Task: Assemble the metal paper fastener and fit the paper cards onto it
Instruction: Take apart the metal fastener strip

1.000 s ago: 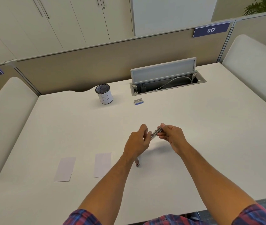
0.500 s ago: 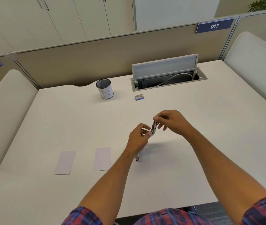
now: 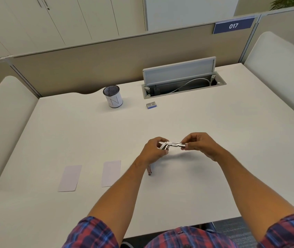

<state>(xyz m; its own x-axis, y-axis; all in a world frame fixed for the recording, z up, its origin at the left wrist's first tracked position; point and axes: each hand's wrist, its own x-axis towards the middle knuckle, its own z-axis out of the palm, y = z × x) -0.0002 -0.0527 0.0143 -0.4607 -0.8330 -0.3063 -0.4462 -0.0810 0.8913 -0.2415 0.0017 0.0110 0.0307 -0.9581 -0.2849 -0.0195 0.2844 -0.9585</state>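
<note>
A thin silver metal paper fastener (image 3: pixel 174 144) is held level above the middle of the white desk (image 3: pixel 214 140). My left hand (image 3: pixel 153 149) pinches its left end, where a prong is bent down. My right hand (image 3: pixel 199 143) pinches its right end. A second small metal strip (image 3: pixel 149 170) lies on the desk just below my left wrist, partly hidden by it. Two pale paper cards lie flat at the front left, one card (image 3: pixel 70 178) further left and the other card (image 3: pixel 111 173) beside my left forearm.
A white mesh-topped pen cup (image 3: pixel 113 96) stands at the back of the desk. A small blue and grey box (image 3: pixel 151 105) lies in front of an open cable tray (image 3: pixel 182 83) with its lid up. Padded partitions flank both sides.
The fastener has turned from upright to level between my hands. My hands have moved apart, each now at one end of it.
</note>
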